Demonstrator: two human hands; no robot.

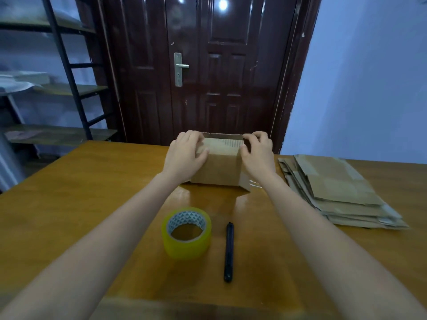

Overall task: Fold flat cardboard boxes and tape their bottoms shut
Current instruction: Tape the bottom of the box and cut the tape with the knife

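Both hands (223,153) grip box (218,168) — plain (no readable print); tape roll (186,233) near.

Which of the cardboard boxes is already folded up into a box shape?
The box between both hands, mid-table before the door; it stands up as a box. The others lie flat in the stack at the right.

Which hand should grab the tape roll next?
Probably left. The tape roll lies nearer the left forearm's side; the black pen lies between it and the right arm. Both hands are on the cardboard box.

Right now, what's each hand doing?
Left hand: closed on the cardboard box, left end.
Right hand: closed on the box's right end.
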